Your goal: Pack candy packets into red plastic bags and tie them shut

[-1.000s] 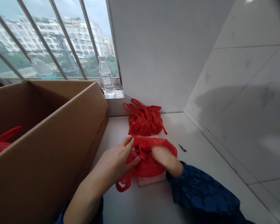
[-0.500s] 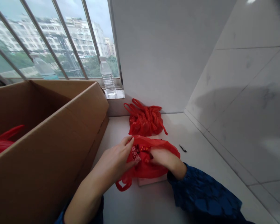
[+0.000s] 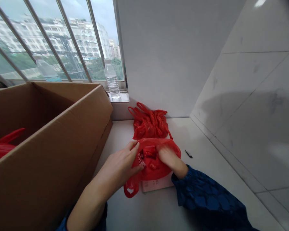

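A red plastic bag lies open on a white counter, resting on a small flat white slab. Inside it show small red wrapped packets. My left hand pinches the bag's left rim between thumb and fingers. My right hand, in a blue sleeve, grips the right rim with curled fingers, and the two hands hold the mouth apart. One bag handle hangs loose toward me.
Behind the open bag sits a tied red bag against the wall. A large open cardboard box fills the left, with red plastic inside. A water bottle stands on the window sill. A small dark object lies on the counter.
The bag's mouth has been pulled wider, showing the red packets inside. My right hand shifted slightly up and left along the rim; my left hand has hardly moved.
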Action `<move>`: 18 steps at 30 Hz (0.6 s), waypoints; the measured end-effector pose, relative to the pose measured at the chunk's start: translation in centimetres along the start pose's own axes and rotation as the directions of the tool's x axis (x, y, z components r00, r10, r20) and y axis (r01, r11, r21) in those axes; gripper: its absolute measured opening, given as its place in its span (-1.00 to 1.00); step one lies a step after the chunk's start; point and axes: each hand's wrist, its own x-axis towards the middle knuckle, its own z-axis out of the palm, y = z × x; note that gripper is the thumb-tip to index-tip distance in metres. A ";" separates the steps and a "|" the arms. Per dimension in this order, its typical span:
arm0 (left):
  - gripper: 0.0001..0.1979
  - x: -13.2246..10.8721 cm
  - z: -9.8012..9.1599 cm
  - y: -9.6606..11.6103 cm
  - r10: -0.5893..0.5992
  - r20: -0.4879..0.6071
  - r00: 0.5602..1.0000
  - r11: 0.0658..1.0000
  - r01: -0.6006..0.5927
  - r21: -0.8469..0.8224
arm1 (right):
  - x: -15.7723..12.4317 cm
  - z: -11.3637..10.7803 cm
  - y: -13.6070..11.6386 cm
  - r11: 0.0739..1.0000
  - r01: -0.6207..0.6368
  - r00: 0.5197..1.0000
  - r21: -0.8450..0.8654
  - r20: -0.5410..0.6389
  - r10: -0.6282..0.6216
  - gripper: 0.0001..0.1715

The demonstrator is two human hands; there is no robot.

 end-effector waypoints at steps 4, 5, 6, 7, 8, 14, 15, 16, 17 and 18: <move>-0.44 0.1 0.2 -0.2 -0.004 -0.020 1.000 1.000 0.004 0.024 | -0.1 -1.4 -0.5 0.997 -0.073 0.989 -0.004 0.130 0.073 -0.71; -0.44 0.1 0.2 -0.2 -0.004 -0.022 1.000 1.000 0.004 0.029 | -0.2 -1.8 -0.7 0.997 -0.080 0.986 0.005 0.146 0.078 -0.66; -0.43 0.0 0.2 -0.2 -0.004 -0.019 1.000 0.999 0.005 0.032 | -0.2 -2.3 -0.9 0.996 -0.082 0.984 0.019 0.158 0.078 -0.62; -0.43 0.0 0.1 -0.2 -0.007 -0.013 1.000 0.999 0.007 0.034 | -0.2 -2.7 -1.1 0.996 -0.080 0.983 0.036 0.167 0.073 -0.58; -0.42 0.0 0.1 -0.1 -0.012 -0.007 1.000 0.999 0.013 0.036 | -0.3 -3.3 -1.2 0.996 -0.073 0.982 0.056 0.177 0.062 -0.57; -0.44 0.0 -0.1 -0.1 -0.065 0.010 0.998 0.997 0.064 0.045 | -0.8 -7.7 -1.3 0.952 0.088 0.949 0.294 0.266 -0.170 -0.82; -0.43 0.0 -0.1 -0.1 -0.066 0.006 0.998 0.997 0.065 0.042 | -1.0 -8.5 -1.3 0.914 0.111 0.937 0.391 0.266 -0.228 -0.82; -0.42 0.0 -0.1 -0.1 -0.060 -0.006 0.998 0.997 0.060 0.039 | -1.3 -9.3 -1.3 0.858 0.120 0.925 0.499 0.259 -0.279 -0.79; -0.42 0.0 -0.2 -0.1 -0.046 -0.022 0.999 0.998 0.047 0.033 | -1.6 -10.0 -1.3 0.789 0.114 0.914 0.603 0.247 -0.321 -0.75; -0.43 0.1 -0.3 0.0 -0.026 -0.043 0.999 0.999 0.028 0.027 | -2.0 -10.7 -1.3 0.718 0.095 0.907 0.689 0.237 -0.348 -0.72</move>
